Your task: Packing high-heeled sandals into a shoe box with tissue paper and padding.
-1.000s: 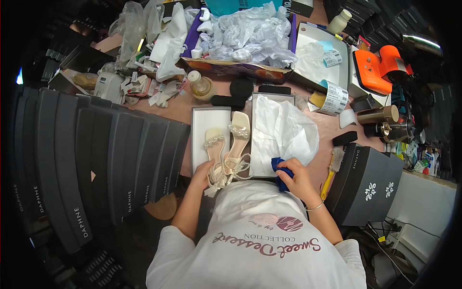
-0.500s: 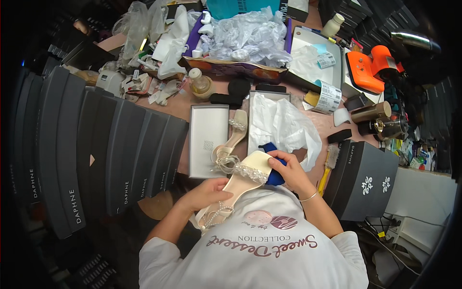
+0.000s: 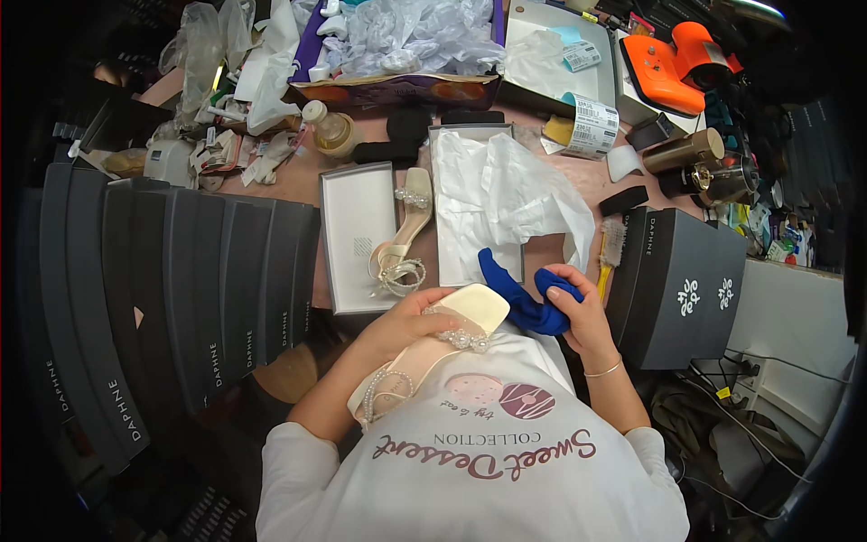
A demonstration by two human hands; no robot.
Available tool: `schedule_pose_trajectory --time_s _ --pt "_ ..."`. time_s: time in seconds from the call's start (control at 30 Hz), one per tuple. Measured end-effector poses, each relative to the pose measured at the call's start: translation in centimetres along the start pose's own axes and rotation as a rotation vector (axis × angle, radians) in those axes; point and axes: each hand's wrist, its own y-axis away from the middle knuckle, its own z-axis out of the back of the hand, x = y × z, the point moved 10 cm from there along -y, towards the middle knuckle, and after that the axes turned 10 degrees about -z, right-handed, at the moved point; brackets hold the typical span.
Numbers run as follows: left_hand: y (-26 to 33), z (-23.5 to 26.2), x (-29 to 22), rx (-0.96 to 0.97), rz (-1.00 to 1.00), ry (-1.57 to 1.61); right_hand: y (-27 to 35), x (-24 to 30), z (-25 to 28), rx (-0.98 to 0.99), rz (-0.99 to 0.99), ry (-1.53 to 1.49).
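Observation:
A cream sandal (image 3: 481,309) with a beaded toe strap and a pearl ankle strap lies tilted against my shirt front. My left hand (image 3: 411,322) is closed around its middle, near the beaded strap. To the right of the toe, my right hand (image 3: 585,312) grips a bunched dark blue cloth (image 3: 533,308), whose loose end hangs toward the sandal. The matching sandal (image 3: 414,212) rests on the table between a shallow grey box lid (image 3: 339,244) and an open shoe box with white tissue paper (image 3: 515,199).
Dark shoe boxes (image 3: 185,280) stand in a row on the left, others (image 3: 682,289) on the right beside a yellow brush (image 3: 609,253). Farther back are a bottle of liquid (image 3: 330,131), a label roll (image 3: 591,129), an orange tape dispenser (image 3: 664,77) and a purple carton (image 3: 397,92).
My right hand has drawn the blue cloth away from the sandal's toe, to the right. My left hand has shifted forward along the sandal toward the beaded strap. The view has shifted.

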Motion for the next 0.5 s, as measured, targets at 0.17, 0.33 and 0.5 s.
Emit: schedule_pose_trajectory --time_s 0.17,0.33,0.5 --pt "-0.5 0.2 0.9 0.027 0.099 -0.018 3.5 3.3 -3.1 0.027 0.308 0.598" --pt "-0.6 -0.1 0.9 0.057 0.099 -0.166 5.3 2.6 -9.3 0.153 0.715 1.207" --pt "-0.2 0.0 0.9 0.064 -0.005 -0.415 4.1 1.4 -10.2 0.203 0.721 1.391"
